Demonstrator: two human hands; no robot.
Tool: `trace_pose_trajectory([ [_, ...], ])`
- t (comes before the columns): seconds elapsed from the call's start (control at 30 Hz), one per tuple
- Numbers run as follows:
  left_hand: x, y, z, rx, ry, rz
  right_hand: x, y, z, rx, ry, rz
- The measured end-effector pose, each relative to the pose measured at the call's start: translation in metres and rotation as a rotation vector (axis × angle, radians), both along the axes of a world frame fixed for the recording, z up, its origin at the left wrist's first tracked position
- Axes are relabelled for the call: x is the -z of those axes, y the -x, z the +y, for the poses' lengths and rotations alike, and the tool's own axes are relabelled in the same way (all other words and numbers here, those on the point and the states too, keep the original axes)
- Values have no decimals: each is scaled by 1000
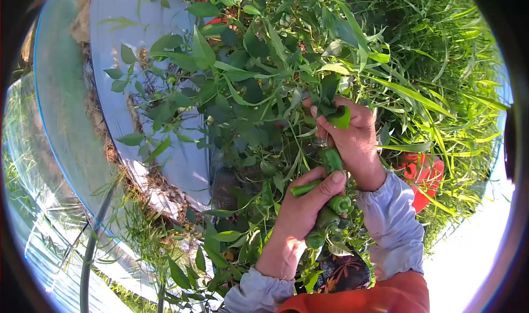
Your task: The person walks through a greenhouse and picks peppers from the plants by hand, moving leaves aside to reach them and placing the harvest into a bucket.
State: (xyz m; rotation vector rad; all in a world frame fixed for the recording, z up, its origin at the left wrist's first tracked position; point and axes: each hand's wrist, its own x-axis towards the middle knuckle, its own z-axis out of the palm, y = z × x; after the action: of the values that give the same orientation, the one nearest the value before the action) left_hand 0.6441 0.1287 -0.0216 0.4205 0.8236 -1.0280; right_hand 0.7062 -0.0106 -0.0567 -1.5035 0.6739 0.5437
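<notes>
Several green peppers (340, 204) are bunched in my left hand (308, 202), its thumb pressed across them and its fingers wrapped behind. One more green pepper (330, 159) lies between my two hands, its upper end right below the right fingers. Higher up, my right hand (352, 128) is closed among the foliage of the pepper plant (242, 92). Dark green leaves (337, 114) cover part of its fingertips, so I cannot tell what they pinch.
Grey-white plastic mulch (149, 43) runs along the left, with dry straw (160, 194) at its edge. Clear plastic film (60, 98) and a grey pole (91, 263) stand beyond. Tall grass (435, 54) grows on the right, around a red object (423, 180).
</notes>
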Motion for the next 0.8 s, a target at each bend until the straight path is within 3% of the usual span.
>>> trace_pose_trajectory([
  [0.07,1,1,1,73,102,-27,7,-6,-13,-104,274,-63],
  [0.13,-4,0,3,22,121,-58,42,-13,-52,-169,600,-328],
  [0.17,-10,-2,8,-14,111,-67,31,-14,-59,-433,1067,-352],
  [0.23,-4,-3,17,-157,226,-206,-14,-16,-55,-772,1557,-306],
  [0.27,-3,-3,22,-207,261,-231,-41,-8,-47,-848,1575,-236],
  [0.33,-5,-3,28,-306,329,-279,-71,-1,-18,-403,1279,-427],
  [0.37,-9,-3,31,-305,321,-274,-80,6,-11,-324,924,-625],
  [0.43,-27,-14,33,-228,264,-168,-81,-11,17,-173,274,-753],
  [0.47,-31,-18,35,-188,234,-116,-55,-38,27,-258,229,-795],
  [0.5,-21,-16,40,-306,435,-213,-29,-65,37,-342,178,-834],
  [0.53,-17,-12,40,-341,451,-236,2,-84,48,-248,15,-547],
  [0.57,-15,-9,39,-373,467,-261,39,-98,44,-441,108,-327],
  [0.6,-13,-5,39,-407,484,-283,92,-103,33,-918,469,-375],
  [0.67,-10,-3,40,-445,467,-283,129,-95,30,-1240,894,-260],
  [0.7,-12,-6,41,-467,453,-266,129,-86,37,-1087,935,-118],
  [0.8,-13,-9,43,-480,412,-242,166,-67,29,-906,949,-377],
])
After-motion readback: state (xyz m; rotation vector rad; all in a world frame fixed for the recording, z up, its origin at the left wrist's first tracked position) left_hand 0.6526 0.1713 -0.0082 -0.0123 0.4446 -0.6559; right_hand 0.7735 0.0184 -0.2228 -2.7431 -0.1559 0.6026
